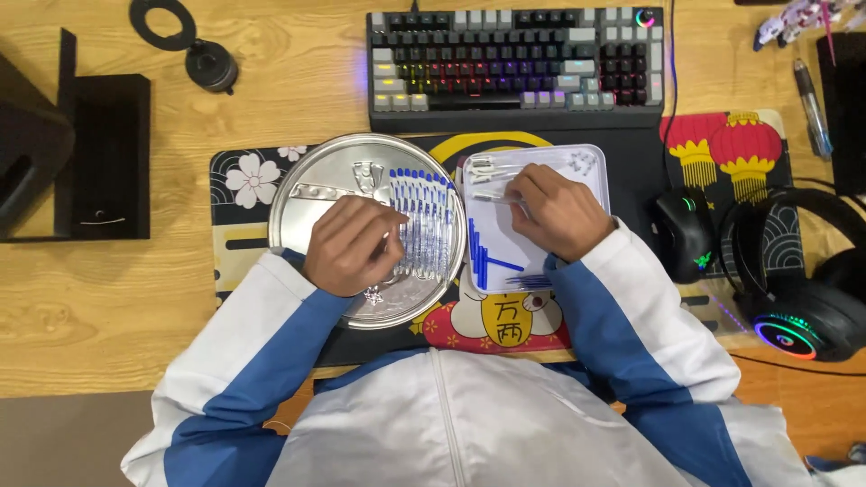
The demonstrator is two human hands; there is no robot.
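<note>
round tray (311, 194): shiny metal | desk (90, 316): matt wood | pens (424, 221): clear plastic

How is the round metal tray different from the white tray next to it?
The round metal tray is shiny and silver; the white tray is matt and rectangular. The metal tray holds a row of clear pens with blue caps; the white tray holds loose blue parts. Both lie on the desk mat, a hand over each.

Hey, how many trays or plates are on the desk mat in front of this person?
2. A round silver tray lies under the left hand; a white rectangular tray sits right beside it under the right hand. None appears hidden.
</note>
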